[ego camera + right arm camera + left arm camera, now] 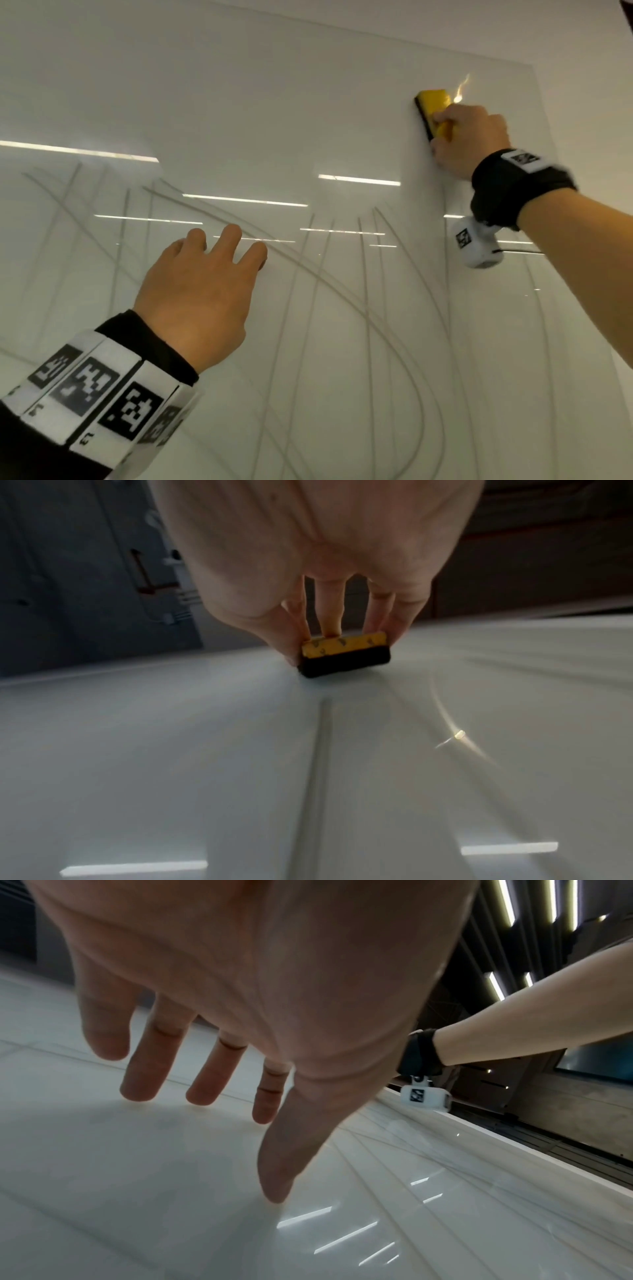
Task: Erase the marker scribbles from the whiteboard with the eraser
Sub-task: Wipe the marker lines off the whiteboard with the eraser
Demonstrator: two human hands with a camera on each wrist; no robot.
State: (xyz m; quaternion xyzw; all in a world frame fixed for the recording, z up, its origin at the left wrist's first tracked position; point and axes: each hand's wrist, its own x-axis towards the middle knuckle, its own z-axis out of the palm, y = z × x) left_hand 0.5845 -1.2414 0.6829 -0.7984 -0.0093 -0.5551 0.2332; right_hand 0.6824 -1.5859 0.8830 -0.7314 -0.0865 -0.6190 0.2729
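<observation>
Head view shows my right hand [469,140] gripping the eraser [433,111], felt flat on the whiteboard [239,85] for full contact; scribbles [342,291] lie below those fingers. My left hand [198,294] spreads its fingers [140,1080] open against the board, probably steadying it.

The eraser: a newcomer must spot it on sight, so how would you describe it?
Find the whiteboard, then its upper right part. There the right hand grips the eraser against it: a small yellow block with a black pad, the only coloured thing there.

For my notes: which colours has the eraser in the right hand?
The eraser is yellow with a black pad; the right wrist view shows it best.
</observation>
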